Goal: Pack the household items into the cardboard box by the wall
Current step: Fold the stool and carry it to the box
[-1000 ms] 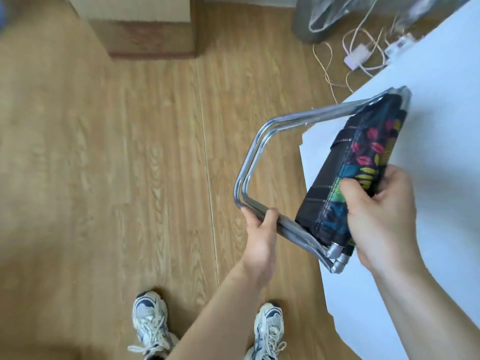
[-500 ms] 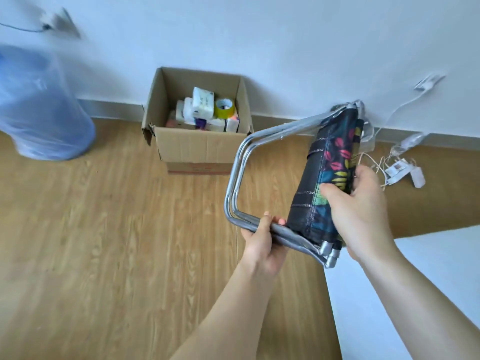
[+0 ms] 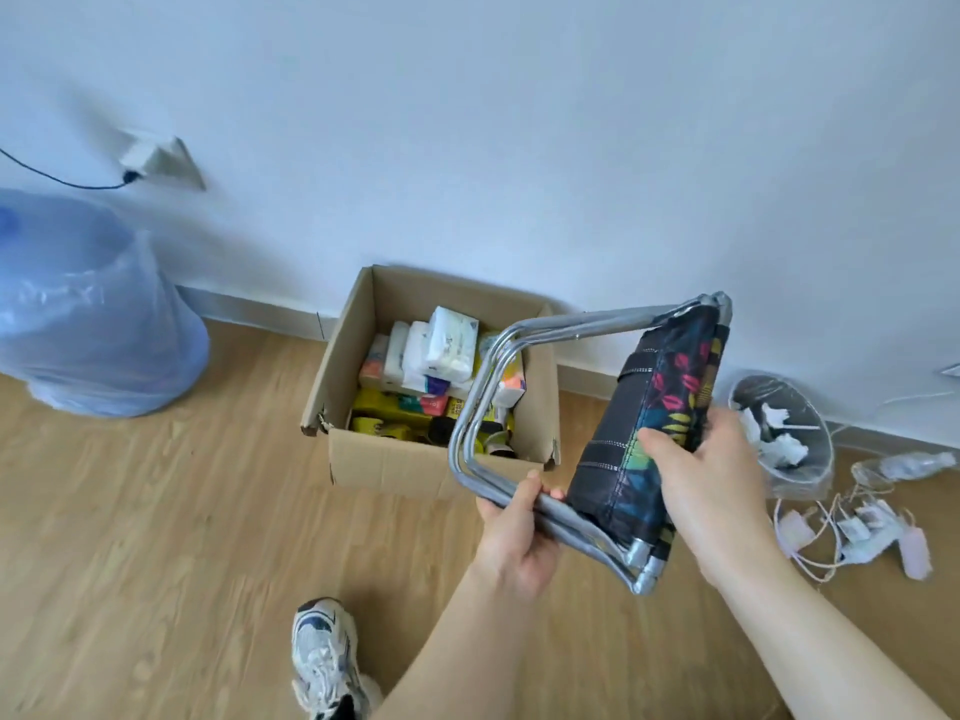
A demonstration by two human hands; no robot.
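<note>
Cardboard box (image 3: 415, 467) (one), two hands

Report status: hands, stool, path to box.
Left hand grips stool frame; right hand grips fabric seat. Folding stool held short of cardboard box. Box already well filled.

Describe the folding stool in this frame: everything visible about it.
The folding stool is folded flat: shiny metal tube frame, dark fabric seat with a colourful print bunched at one side. It is held in the air, tilted, in front of the cardboard box. The left hand grips the lower tubes; the right hand clasps the fabric.
</note>
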